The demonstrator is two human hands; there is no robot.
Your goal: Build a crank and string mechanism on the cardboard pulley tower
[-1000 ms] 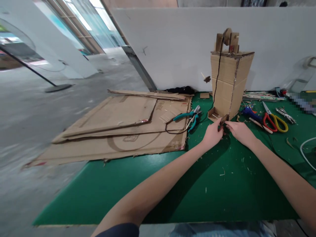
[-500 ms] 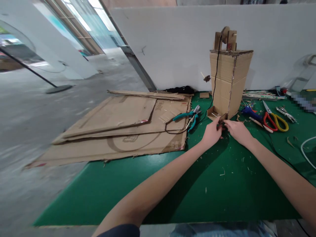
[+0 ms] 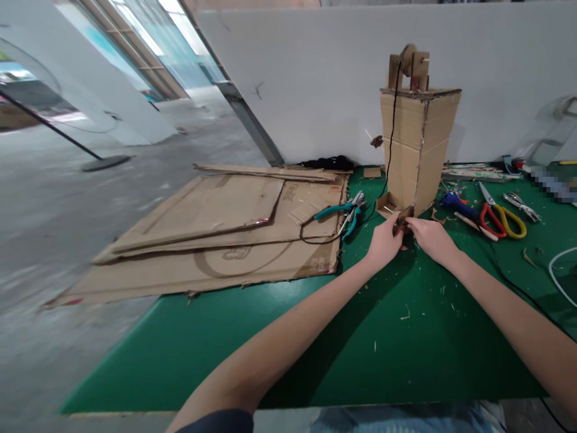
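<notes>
A tall cardboard tower [image 3: 408, 144] stands on the green table, with a cardboard wheel [image 3: 409, 59] between two uprights on top. A black cord [image 3: 393, 132] runs over the wheel and down the tower's front. At the tower's foot is a small open cardboard tray [image 3: 386, 204]. My left hand [image 3: 386, 242] and my right hand [image 3: 428, 236] meet just in front of the base, both closed on a small brown cardboard piece [image 3: 402, 220]. Fingers cover much of this piece, so its full shape is hidden.
Teal-handled pliers [image 3: 347, 211] and flat cardboard sheets [image 3: 211, 207] lie to the left. On the right are a blue-handled tool [image 3: 460, 205], red-and-yellow scissors [image 3: 501, 218], a silver hand tool [image 3: 522, 206] and a white cable [image 3: 555, 273]. A white panel [image 3: 306, 78] stands behind.
The view has shifted slightly. Both hands stay together at the tower's base, and the cardboard piece between them has turned or risen a little.
</notes>
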